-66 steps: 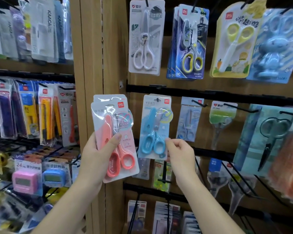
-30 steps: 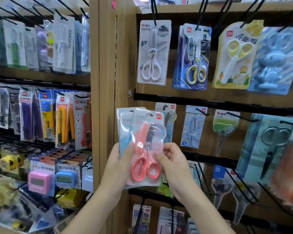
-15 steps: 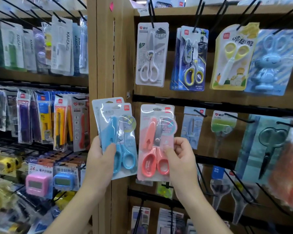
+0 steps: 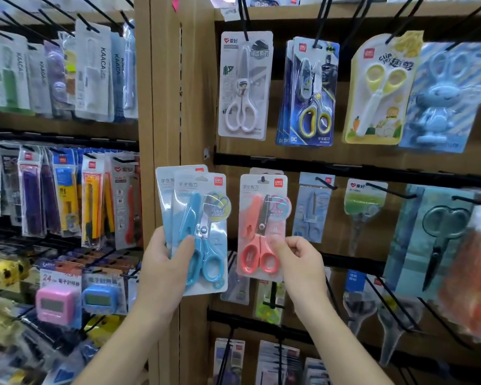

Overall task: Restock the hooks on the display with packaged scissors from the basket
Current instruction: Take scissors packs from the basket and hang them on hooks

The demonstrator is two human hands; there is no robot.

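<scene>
Coral deli pack (image 4: 261, 226) (学生剪刀) now sits on hook (image 4: 263, 179).

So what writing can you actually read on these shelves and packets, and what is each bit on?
"KAACA": white packs, upper left.
"学生剪刀": blue scissors pack in the left hand; pink scissors pack held by the right hand.
"deli": red badge on both those packs.
"DC": Batman scissors pack.
"24": price tag above the pink timer.
Finer print everywhere is too blurred to read.
</scene>
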